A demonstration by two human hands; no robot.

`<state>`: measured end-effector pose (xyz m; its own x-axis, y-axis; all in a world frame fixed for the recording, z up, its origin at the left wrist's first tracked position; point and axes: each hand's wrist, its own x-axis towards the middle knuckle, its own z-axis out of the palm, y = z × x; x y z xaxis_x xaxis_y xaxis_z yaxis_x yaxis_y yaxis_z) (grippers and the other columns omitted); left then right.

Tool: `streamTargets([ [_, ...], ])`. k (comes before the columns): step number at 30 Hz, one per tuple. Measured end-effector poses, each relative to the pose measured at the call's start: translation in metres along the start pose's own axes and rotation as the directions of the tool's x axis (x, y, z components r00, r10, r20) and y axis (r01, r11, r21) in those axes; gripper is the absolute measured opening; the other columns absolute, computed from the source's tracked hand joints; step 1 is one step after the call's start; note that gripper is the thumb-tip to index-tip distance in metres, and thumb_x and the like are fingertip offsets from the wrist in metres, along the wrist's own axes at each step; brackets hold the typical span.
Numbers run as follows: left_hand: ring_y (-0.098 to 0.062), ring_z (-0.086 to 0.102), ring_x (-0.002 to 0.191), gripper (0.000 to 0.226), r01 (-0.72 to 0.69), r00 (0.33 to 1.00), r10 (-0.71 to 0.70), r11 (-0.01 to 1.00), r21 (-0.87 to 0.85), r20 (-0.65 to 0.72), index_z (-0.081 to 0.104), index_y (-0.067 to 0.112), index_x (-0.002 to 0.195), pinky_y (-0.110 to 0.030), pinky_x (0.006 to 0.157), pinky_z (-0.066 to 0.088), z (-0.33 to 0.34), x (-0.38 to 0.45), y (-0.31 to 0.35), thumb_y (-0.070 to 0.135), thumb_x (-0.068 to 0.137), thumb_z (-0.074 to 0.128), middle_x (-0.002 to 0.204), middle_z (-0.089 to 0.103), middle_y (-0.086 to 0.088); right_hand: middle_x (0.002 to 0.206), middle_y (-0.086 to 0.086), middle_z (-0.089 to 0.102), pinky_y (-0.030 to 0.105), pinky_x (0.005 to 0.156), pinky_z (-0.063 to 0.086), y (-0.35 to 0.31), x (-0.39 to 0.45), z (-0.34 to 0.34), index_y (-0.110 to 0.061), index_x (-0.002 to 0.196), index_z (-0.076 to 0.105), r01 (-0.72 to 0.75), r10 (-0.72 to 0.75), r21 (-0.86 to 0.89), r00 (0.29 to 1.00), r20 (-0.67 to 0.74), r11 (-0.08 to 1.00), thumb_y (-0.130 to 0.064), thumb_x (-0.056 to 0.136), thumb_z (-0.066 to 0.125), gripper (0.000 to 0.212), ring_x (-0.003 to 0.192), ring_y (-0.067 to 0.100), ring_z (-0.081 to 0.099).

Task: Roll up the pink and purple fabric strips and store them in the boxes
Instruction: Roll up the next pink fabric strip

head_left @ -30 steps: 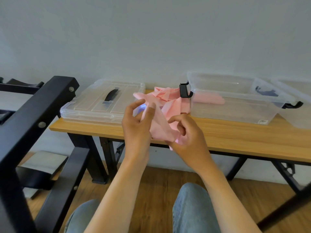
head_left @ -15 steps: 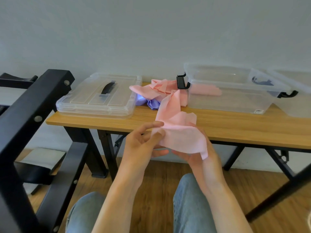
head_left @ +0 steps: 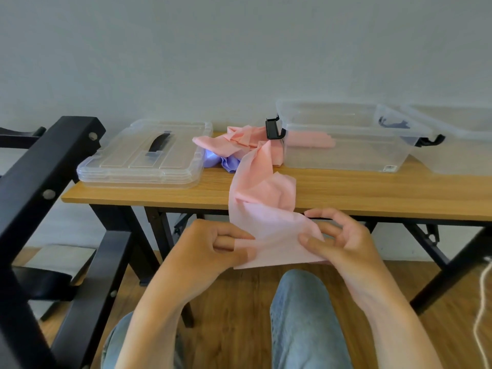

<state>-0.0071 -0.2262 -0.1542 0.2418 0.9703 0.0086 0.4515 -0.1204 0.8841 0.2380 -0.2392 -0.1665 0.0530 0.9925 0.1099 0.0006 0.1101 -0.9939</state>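
Observation:
A pink fabric strip (head_left: 262,209) runs from a crumpled pile on the wooden table (head_left: 159,194) down over the front edge to my hands. My left hand (head_left: 210,249) pinches the strip's lower left edge. At the lower right edge, my right hand (head_left: 338,241) pinches it between thumb and fingers, so the end is spread flat between both hands. A purple fabric strip (head_left: 226,162) lies partly under the pink pile. One clear open box (head_left: 343,145) beside the pile holds some pink fabric. A second clear box (head_left: 458,145) stands at the far right.
Two stacked clear lids with a black handle (head_left: 143,158) lie on the table's left part. A black metal frame (head_left: 40,198) stands close on the left. My knees in jeans are below the hands. A white cord (head_left: 483,302) hangs at the right edge.
The hands came down from table height to below the front edge, drawing the pink strip out of the pile. The bunched end is now spread flat between both hands.

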Motion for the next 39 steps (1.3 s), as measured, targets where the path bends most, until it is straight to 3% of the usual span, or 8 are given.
streamTargets([
  [6, -0.009, 0.073, 0.082, 0.008, 0.099, 0.983, -0.123, 0.981, 0.169, 0.139, 0.078, 0.031, 0.097, -0.026, 0.084, 0.060, 0.005, -0.010, -0.011, 0.034, 0.090, 0.074, 0.085, 0.077, 0.012, 0.099, 0.002, 0.076, 0.032, 0.079, 0.059, 0.003, -0.012, -0.012, -0.027, 0.111, 0.074, -0.061, 0.111, -0.223, 0.969, 0.220, 0.973, -0.011, 0.081, 0.083, 0.034, 0.090, 0.020, 0.075],
  [11, -0.004, 0.071, 0.074, 0.007, 0.123, 0.954, -0.182, 0.962, 0.242, 0.240, 0.075, 0.026, 0.096, -0.015, 0.072, 0.053, 0.009, -0.021, -0.019, 0.030, 0.093, 0.071, 0.078, 0.076, 0.009, 0.099, 0.004, 0.077, 0.042, 0.093, 0.059, 0.020, -0.018, -0.012, -0.028, 0.119, 0.073, -0.112, 0.220, -0.332, 0.926, 0.307, 0.936, -0.011, 0.082, 0.085, 0.043, 0.092, 0.023, 0.075],
  [15, -0.015, 0.073, 0.079, 0.008, 0.168, 0.913, -0.242, 0.956, 0.239, 0.329, 0.077, 0.023, 0.096, -0.018, 0.074, 0.057, 0.012, -0.032, -0.035, 0.027, 0.095, 0.069, 0.081, 0.076, 0.004, 0.097, 0.000, 0.074, 0.030, 0.066, 0.055, 0.027, -0.029, -0.015, -0.028, 0.104, 0.077, -0.078, 0.220, -0.359, 0.901, 0.373, 0.930, -0.012, 0.086, 0.082, 0.024, 0.076, 0.022, 0.068],
  [18, -0.012, 0.071, 0.077, 0.008, 0.197, 0.886, -0.256, 0.963, 0.186, 0.386, 0.076, 0.023, 0.099, -0.017, 0.071, 0.055, 0.016, -0.041, -0.052, 0.021, 0.095, 0.070, 0.085, 0.076, 0.002, 0.086, -0.008, 0.070, 0.026, 0.056, 0.048, 0.042, -0.037, -0.014, -0.021, 0.091, 0.077, -0.123, 0.283, -0.387, 0.876, 0.390, 0.914, -0.014, 0.088, 0.080, 0.008, 0.070, 0.028, 0.061],
  [22, -0.006, 0.068, 0.071, 0.015, 0.261, 0.846, -0.303, 0.953, 0.155, 0.439, 0.073, 0.024, 0.107, -0.016, 0.068, 0.052, 0.025, -0.053, -0.078, 0.017, 0.094, 0.071, 0.087, 0.076, -0.001, 0.096, 0.009, 0.075, 0.025, 0.063, 0.054, 0.069, -0.051, -0.009, -0.018, 0.093, 0.080, -0.247, 0.397, -0.398, 0.845, 0.358, 0.884, -0.013, 0.086, 0.082, 0.009, 0.083, 0.040, 0.070],
  [34, -0.003, 0.061, 0.063, 0.025, 0.415, 0.769, -0.412, 0.903, 0.110, 0.489, 0.076, 0.029, 0.106, -0.017, 0.066, 0.050, 0.062, -0.079, -0.161, 0.009, 0.095, 0.068, 0.068, 0.069, 0.007, 0.106, 0.012, 0.076, 0.026, 0.071, 0.058, 0.147, -0.085, 0.006, -0.014, 0.111, 0.078, -0.478, 0.563, -0.303, 0.744, 0.359, 0.824, -0.006, 0.091, 0.074, 0.022, 0.092, 0.028, 0.074],
  [36, -0.004, 0.062, 0.062, 0.023, 0.403, 0.798, -0.414, 0.907, 0.123, 0.438, 0.076, 0.030, 0.104, -0.016, 0.065, 0.050, 0.066, -0.083, -0.170, 0.011, 0.094, 0.069, 0.068, 0.068, 0.004, 0.104, 0.019, 0.075, 0.026, 0.072, 0.058, 0.158, -0.090, 0.007, -0.013, 0.113, 0.077, -0.496, 0.587, -0.316, 0.718, 0.374, 0.809, -0.004, 0.091, 0.074, 0.024, 0.089, 0.029, 0.074],
  [39, -0.011, 0.071, 0.073, 0.018, 0.310, 0.922, -0.304, 0.951, 0.011, 0.241, 0.073, 0.030, 0.103, -0.023, 0.070, 0.057, 0.066, -0.088, -0.178, 0.014, 0.093, 0.071, 0.087, 0.074, 0.001, 0.104, 0.024, 0.074, 0.029, 0.073, 0.059, 0.167, -0.092, 0.004, -0.015, 0.115, 0.077, -0.486, 0.541, -0.238, 0.744, 0.393, 0.841, 0.001, 0.093, 0.069, 0.028, 0.084, 0.027, 0.072],
])
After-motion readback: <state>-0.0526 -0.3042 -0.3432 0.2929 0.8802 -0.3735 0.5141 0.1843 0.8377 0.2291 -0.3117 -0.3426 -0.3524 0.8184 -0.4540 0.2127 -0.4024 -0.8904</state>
